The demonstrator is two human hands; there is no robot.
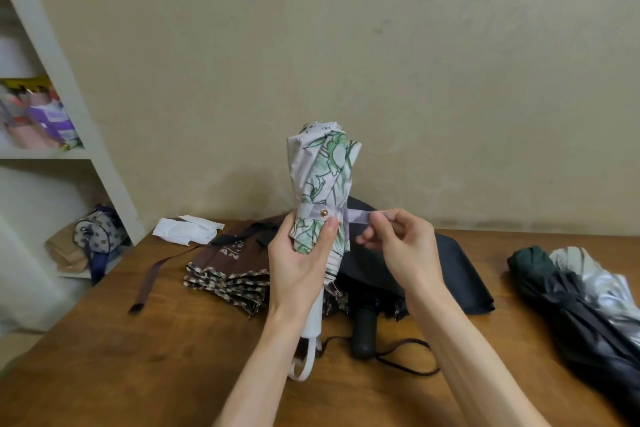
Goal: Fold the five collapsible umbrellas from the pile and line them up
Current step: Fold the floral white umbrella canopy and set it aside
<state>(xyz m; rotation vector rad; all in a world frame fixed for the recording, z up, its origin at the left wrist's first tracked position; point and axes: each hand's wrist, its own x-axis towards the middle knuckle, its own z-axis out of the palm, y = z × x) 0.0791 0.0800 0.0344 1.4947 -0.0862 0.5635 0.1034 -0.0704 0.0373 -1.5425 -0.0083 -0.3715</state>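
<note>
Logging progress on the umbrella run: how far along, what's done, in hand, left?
Done: two rolled umbrellas, dark green and silver-black, lie side by side at right. In hand: left hand holds the floral umbrella upright, rolled; right hand pulls its strap, snap not yet closed. Left: brown umbrella and black umbrella lie loose on the table.

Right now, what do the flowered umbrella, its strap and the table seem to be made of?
Flowered umbrella: thin woven fabric, probably polyester, matte, creasing in soft folds. Strap: flat fabric tape with a brassy metal snap. Table: wood or wood veneer, brown with visible grain and a slight sheen.
</note>
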